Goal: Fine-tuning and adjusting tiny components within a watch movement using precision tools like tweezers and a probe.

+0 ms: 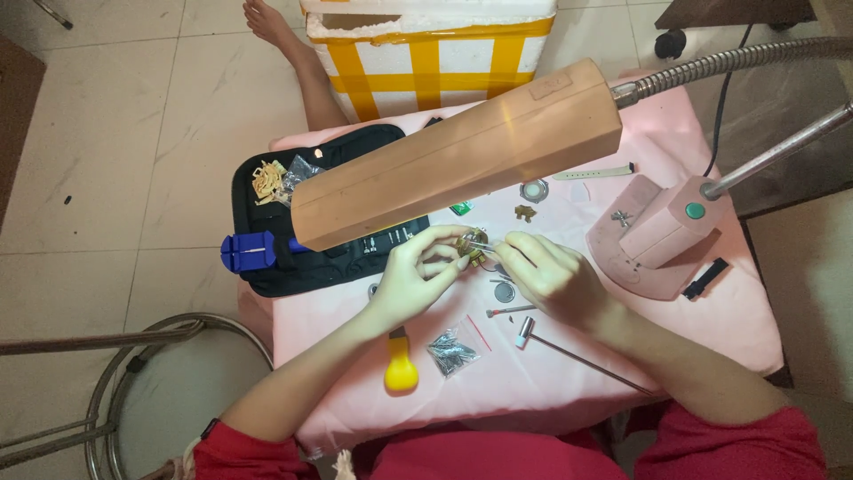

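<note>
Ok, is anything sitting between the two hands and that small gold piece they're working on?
No. The left hand pinches the small gold piece directly, and the right hand meets it with a thin tool. The lamp head hangs above, just clear.

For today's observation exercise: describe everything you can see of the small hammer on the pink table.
The small hammer lies flat on the pink tablecloth, just below the right hand. It has a thin, straight metal handle running down to the right under the right forearm, and a small head with a pale, whitish face. Nothing grips it; the forearm hides its far end.
</note>
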